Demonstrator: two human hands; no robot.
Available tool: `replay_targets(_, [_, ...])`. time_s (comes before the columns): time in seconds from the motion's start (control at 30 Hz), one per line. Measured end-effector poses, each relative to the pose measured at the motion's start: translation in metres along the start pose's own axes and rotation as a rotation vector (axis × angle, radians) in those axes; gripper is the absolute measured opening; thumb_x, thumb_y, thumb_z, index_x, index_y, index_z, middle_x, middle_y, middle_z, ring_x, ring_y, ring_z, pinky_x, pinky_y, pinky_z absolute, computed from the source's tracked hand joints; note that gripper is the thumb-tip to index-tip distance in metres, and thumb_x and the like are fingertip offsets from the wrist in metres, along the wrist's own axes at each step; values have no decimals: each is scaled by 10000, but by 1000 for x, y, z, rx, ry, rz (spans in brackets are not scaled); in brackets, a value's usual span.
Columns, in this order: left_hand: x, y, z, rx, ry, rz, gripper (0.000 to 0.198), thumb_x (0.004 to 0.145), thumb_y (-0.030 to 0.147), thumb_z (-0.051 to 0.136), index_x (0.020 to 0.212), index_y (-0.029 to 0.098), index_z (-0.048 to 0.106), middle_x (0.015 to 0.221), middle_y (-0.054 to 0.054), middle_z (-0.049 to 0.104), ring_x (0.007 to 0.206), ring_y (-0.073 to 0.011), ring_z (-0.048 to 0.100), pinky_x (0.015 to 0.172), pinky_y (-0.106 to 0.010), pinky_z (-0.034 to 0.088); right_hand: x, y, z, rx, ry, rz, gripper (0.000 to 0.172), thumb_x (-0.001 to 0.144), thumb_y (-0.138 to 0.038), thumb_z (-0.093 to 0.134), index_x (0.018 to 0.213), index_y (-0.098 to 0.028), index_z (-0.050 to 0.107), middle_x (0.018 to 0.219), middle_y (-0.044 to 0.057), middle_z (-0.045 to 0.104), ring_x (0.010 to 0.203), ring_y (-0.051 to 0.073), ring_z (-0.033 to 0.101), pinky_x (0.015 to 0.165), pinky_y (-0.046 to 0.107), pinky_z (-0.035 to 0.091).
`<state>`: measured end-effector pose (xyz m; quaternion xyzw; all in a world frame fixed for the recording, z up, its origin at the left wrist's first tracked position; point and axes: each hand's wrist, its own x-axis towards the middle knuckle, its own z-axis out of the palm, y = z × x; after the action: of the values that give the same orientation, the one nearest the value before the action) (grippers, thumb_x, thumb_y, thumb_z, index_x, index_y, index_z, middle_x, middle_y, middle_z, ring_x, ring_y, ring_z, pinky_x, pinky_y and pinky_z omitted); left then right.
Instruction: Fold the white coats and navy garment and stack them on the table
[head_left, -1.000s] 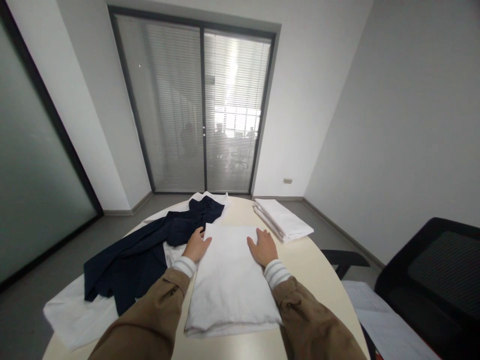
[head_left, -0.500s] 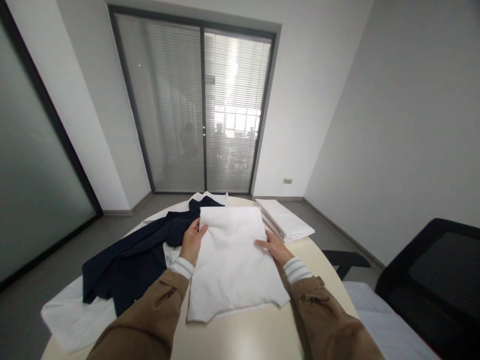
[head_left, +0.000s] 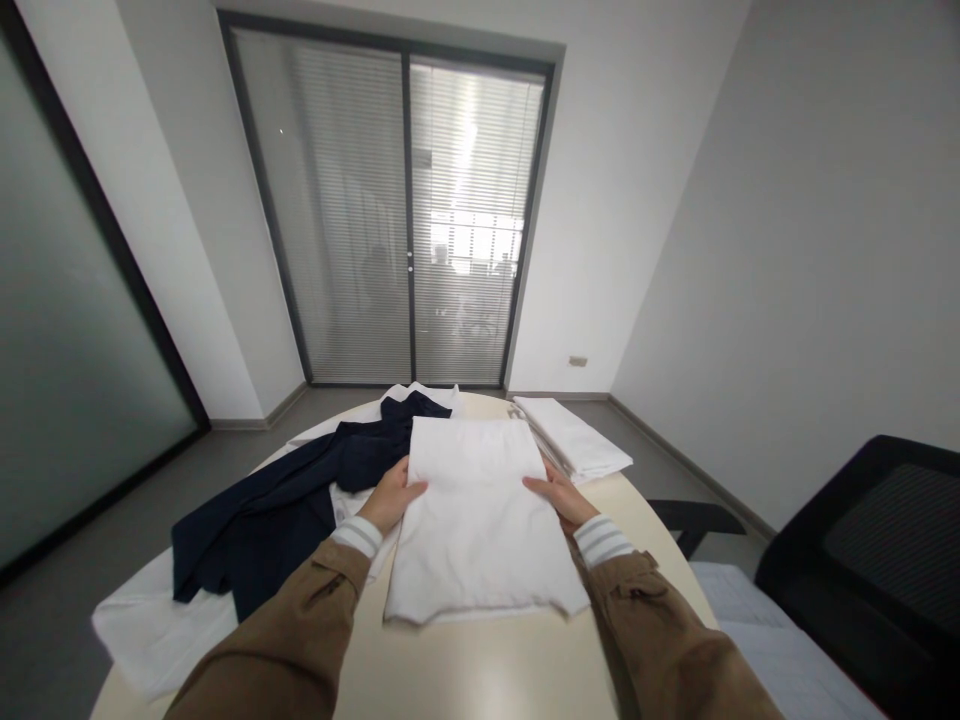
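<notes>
A folded white garment [head_left: 480, 530] is held in front of me over the round table, its lower edge toward me. My left hand [head_left: 391, 495] grips its left side, thumb on top and fingers hidden underneath. On the opposite side my right hand [head_left: 561, 497] pinches the cloth the same way. Left of the garment lies a crumpled navy garment [head_left: 277, 530] over loose white cloth [head_left: 165, 635]. Beyond my right hand rests a neatly folded white stack of cloth [head_left: 574, 437].
The cream round table [head_left: 480, 670] has its curved rim on both sides. At right stands a black mesh chair [head_left: 877, 540] with an armrest [head_left: 694, 517] close to the table; pale cloth [head_left: 772, 640] lies on its seat. Blinds-covered glass doors [head_left: 409, 220] are behind.
Both hands have slid a little toward me along the garment's sides. The garment has shifted slightly right, and its near edge sits a bit farther from me.
</notes>
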<state>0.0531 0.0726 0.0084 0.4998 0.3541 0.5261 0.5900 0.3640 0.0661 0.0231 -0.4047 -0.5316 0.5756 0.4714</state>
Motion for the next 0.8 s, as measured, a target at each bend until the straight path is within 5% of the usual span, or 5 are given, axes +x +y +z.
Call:
replay_targets(0.33, [-1,-2,-3,30,46,25,573,545,310,867,1050,113,682,979,-126,759,962,-329,696,933,-497,504,-4,8,-21,-27,-167,76,582,595,-374,827,1120,-191,656,1118,131,728,1060,333,675,980,533,470])
replay_targets(0.53, [-2,-4,-2,-95,71,-17,540,576,299,859,1051,123,670,992,-117,756,920,-307,711,908,-476,522,1,16,-22,-92,-75,46,592,620,-412,810,1149,-205,644,1203,129,694,1143,340,633,1004,551,456])
replay_targets(0.8, [-5,1,1,-126,6,-50,594,592,277,843,1132,126,648,1134,-143,719,1042,-311,679,943,-465,514,1,16,-19,-21,-20,20,506,630,-408,818,1071,-200,683,1080,129,739,1095,363,658,998,584,459])
